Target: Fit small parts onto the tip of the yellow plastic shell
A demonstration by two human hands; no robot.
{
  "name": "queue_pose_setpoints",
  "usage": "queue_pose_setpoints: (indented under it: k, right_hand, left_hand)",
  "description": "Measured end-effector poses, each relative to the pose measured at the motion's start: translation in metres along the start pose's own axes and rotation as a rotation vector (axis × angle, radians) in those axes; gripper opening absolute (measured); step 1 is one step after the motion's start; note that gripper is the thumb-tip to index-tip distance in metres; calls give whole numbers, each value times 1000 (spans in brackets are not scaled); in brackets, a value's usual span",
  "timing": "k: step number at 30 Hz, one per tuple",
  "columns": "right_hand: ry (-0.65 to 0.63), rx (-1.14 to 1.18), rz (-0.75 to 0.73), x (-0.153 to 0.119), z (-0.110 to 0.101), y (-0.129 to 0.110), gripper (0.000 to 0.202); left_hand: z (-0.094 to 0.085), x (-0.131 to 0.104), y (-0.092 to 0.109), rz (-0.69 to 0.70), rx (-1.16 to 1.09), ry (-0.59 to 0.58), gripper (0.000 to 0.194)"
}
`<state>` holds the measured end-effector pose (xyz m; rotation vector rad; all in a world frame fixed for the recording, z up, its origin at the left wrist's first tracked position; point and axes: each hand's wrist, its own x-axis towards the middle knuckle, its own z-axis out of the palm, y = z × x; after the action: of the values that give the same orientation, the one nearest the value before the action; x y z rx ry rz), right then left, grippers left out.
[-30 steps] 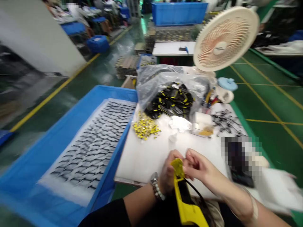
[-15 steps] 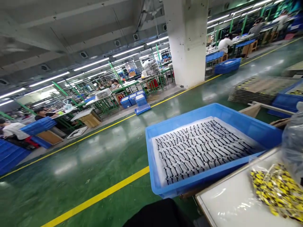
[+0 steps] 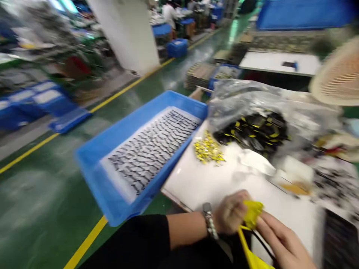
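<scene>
A bright yellow flexible piece (image 3: 252, 213) is between my two hands, above the white tabletop's front edge. My left hand (image 3: 232, 212), with a watch (image 3: 207, 211) on its wrist, has its fingers curled at the piece's left side; motion blurs them. At the right side, my right hand (image 3: 284, 239) pinches the piece with extended fingers. A yellow strip (image 3: 246, 248) hangs below it, and a thin black cord (image 3: 262, 242) runs down beside my right hand. The exact kind of the yellow piece is unclear.
A blue tray (image 3: 95, 186) with rows of small black parts sits left of the white table (image 3: 190, 183). On the table are a pile of small yellow parts (image 3: 208, 148), black-and-yellow pieces (image 3: 258, 129) in clear plastic, and a dark phone-like slab (image 3: 340, 239). A round woven object (image 3: 339, 74) is at right.
The view has swung right and down, bringing the tabletop into sight. Both hands and the yellow piece now show; neither hand was in view before.
</scene>
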<state>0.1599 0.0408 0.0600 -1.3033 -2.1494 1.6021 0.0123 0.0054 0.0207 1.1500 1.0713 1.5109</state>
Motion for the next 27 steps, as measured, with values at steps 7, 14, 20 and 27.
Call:
queue_pose_setpoints:
  k: [7, 14, 20, 27]
  right_hand:
    - [14, 631, 37, 15, 15, -3, 45]
    - [334, 514, 0, 38, 8, 25, 41]
    - [452, 352, -52, 72, 6, 34, 28]
    - [511, 36, -68, 99, 13, 28, 60]
  left_hand:
    - [-16, 1, -8, -37, -224, -188, 62]
    - [-16, -7, -1, -80, -288, -179, 68]
    - [-13, -12, -5, -24, -347, -150, 58]
    - [-19, -11, -2, 84, -285, -285, 50]
